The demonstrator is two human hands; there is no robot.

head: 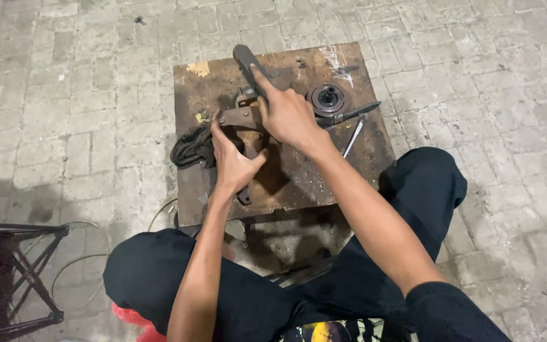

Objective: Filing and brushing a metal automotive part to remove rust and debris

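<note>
1. Two hands are working on the rusty steel table (286, 177).
2. Right hand (289, 114) is gripping the black lever handle (246, 63), forefinger extended.
3. Left hand (232, 161), fingers spread, is pressing the rusty bracket (238, 117) at the table's centre; the bracket is sitting clamped, not yet removed.

just the one view here, worn on the person's head, tilted steeply down and forward over their own lap. it sits close enough that both forearms run up from the bottom edge, and the dark-trousered knees fill the lower part. the rusty metal table (299, 171) lies square in the middle, its far edge toward the top. grey paving bricks (476, 69) spread all around, and a dark stand (14, 278) clips the lower left corner.
</note>
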